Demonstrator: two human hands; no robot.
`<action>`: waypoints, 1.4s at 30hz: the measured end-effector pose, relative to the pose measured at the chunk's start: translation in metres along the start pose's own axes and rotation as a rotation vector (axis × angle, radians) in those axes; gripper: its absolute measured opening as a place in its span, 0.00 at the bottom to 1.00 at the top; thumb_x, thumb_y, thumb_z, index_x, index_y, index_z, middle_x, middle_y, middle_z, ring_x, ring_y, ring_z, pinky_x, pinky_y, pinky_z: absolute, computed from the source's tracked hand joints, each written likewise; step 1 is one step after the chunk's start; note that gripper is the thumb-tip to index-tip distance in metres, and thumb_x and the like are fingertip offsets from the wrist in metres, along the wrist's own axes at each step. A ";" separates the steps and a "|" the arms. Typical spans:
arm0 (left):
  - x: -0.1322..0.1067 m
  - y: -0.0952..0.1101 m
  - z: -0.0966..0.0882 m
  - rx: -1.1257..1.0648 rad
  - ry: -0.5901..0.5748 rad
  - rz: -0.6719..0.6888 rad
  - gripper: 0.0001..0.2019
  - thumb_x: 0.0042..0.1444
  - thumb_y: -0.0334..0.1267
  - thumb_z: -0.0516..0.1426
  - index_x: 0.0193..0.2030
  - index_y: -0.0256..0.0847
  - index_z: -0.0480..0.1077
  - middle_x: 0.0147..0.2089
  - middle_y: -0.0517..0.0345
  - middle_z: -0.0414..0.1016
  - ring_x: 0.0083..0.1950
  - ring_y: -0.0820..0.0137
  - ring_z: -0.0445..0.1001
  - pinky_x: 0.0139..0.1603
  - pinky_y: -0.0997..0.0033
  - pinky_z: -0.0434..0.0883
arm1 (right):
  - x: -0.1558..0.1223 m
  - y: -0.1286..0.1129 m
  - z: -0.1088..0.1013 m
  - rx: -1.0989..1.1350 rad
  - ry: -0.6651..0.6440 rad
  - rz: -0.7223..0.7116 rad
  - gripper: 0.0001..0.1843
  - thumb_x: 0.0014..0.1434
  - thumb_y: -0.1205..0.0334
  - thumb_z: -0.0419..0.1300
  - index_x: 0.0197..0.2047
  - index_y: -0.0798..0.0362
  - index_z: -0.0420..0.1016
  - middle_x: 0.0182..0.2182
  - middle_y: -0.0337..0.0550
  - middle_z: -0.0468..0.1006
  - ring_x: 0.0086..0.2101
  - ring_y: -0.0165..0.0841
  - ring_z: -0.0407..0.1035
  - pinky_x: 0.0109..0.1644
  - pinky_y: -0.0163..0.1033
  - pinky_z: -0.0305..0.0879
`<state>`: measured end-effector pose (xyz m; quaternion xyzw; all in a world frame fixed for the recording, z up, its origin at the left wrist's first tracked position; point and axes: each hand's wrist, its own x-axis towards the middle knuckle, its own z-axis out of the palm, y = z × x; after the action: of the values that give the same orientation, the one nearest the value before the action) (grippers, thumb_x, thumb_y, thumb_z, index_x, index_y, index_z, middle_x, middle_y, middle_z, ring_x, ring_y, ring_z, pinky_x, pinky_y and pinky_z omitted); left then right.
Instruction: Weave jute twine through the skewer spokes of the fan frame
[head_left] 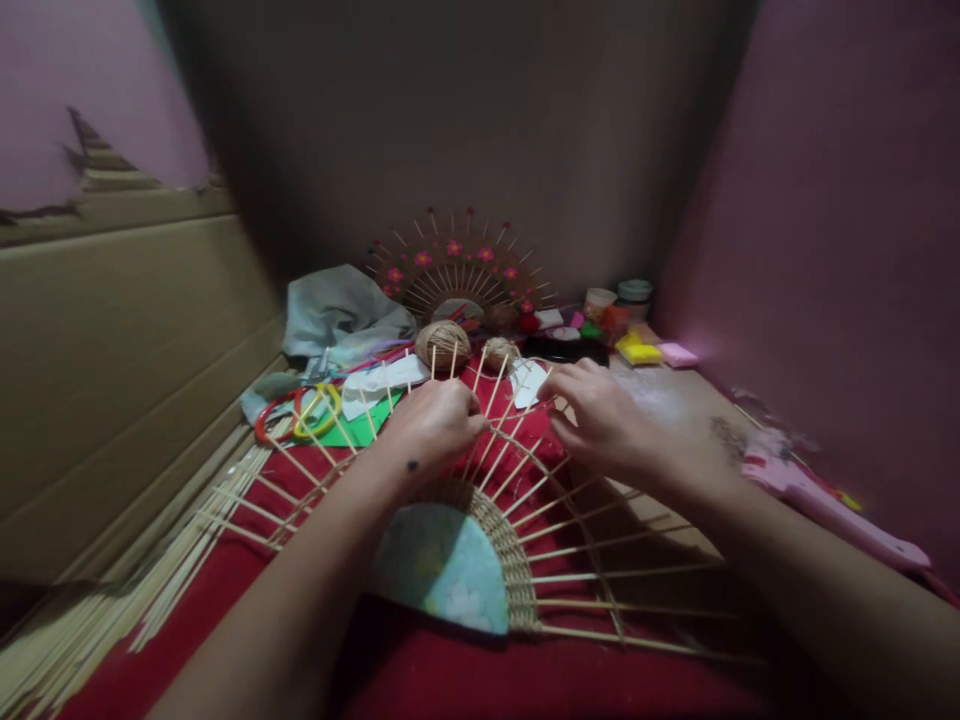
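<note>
A half-round fan frame [480, 520] lies on a red cloth [420, 670], with thin wooden sticks spreading from a pale blue half-disc [442, 565] ringed by woven jute cord. My left hand [431, 425] is closed around the upper sticks near the middle of the fan. My right hand [600, 415] sits just to its right, fingers pinched at the sticks, apparently on cord too thin to make out. Two balls of jute twine [442, 343] rest just beyond the sticks' tips.
A finished fan with pink flowers [457, 270] leans on the back wall. Scissors with red and yellow handles [296, 415], green paper, grey cloth, small clay pots and blocks [637, 345] crowd the back. Loose sticks [112, 590] lie at left; a pink glue gun [817, 500] at right.
</note>
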<state>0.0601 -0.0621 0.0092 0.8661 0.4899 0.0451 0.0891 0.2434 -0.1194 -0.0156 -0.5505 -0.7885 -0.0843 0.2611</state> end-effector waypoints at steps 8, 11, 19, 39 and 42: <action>0.000 0.000 0.000 0.026 -0.003 0.000 0.16 0.50 0.47 0.51 0.28 0.39 0.74 0.23 0.53 0.71 0.25 0.71 0.63 0.27 0.70 0.55 | 0.001 -0.001 0.016 0.088 0.021 -0.076 0.10 0.53 0.72 0.53 0.24 0.54 0.71 0.26 0.43 0.71 0.33 0.33 0.60 0.40 0.39 0.54; 0.000 0.000 0.000 0.026 -0.017 0.004 0.16 0.50 0.47 0.51 0.28 0.39 0.74 0.24 0.53 0.71 0.25 0.71 0.63 0.27 0.70 0.55 | 0.000 -0.003 0.010 0.100 -0.038 -0.190 0.12 0.54 0.71 0.53 0.22 0.53 0.72 0.24 0.42 0.71 0.32 0.33 0.60 0.41 0.40 0.53; 0.002 -0.002 0.004 -0.009 -0.041 0.049 0.14 0.50 0.43 0.51 0.28 0.40 0.74 0.21 0.56 0.68 0.23 0.72 0.62 0.25 0.71 0.55 | -0.003 -0.011 0.002 0.173 -0.199 -0.150 0.09 0.51 0.72 0.55 0.22 0.55 0.68 0.25 0.43 0.72 0.32 0.31 0.61 0.40 0.39 0.56; 0.012 -0.013 0.015 0.030 -0.118 0.108 0.12 0.50 0.42 0.51 0.29 0.38 0.73 0.26 0.55 0.72 0.26 0.72 0.65 0.27 0.73 0.56 | -0.008 -0.004 0.025 0.299 -0.261 -0.070 0.09 0.50 0.74 0.53 0.24 0.55 0.72 0.19 0.36 0.72 0.21 0.25 0.63 0.50 0.44 0.56; 0.016 -0.014 0.024 0.098 -0.106 0.080 0.12 0.50 0.42 0.52 0.29 0.39 0.74 0.29 0.53 0.74 0.28 0.71 0.67 0.28 0.72 0.57 | -0.008 -0.001 0.029 0.305 -0.299 -0.066 0.10 0.49 0.74 0.52 0.24 0.55 0.72 0.21 0.37 0.73 0.23 0.26 0.64 0.44 0.41 0.59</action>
<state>0.0606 -0.0439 -0.0171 0.8895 0.4510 -0.0216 0.0705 0.2351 -0.1142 -0.0444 -0.4847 -0.8398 0.1098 0.2185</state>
